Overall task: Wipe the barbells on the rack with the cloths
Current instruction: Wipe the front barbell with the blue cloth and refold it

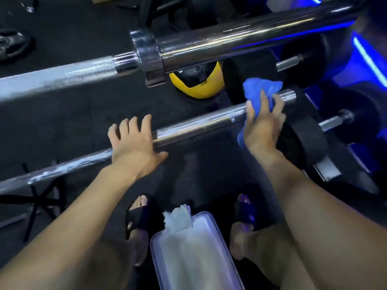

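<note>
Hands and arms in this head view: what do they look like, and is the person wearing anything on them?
Both forearms are bare as far as the frame shows: no sleeves, gloves, watch or rings on the left hand or the right hand. Slim arms; fingernails look short.

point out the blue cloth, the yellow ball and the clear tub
blue cloth [260, 88], head view, on the bunched upper part above the fingers
yellow ball [195, 90], head view, on its lower yellow band
clear tub [207, 214], head view, on its far rim
</note>
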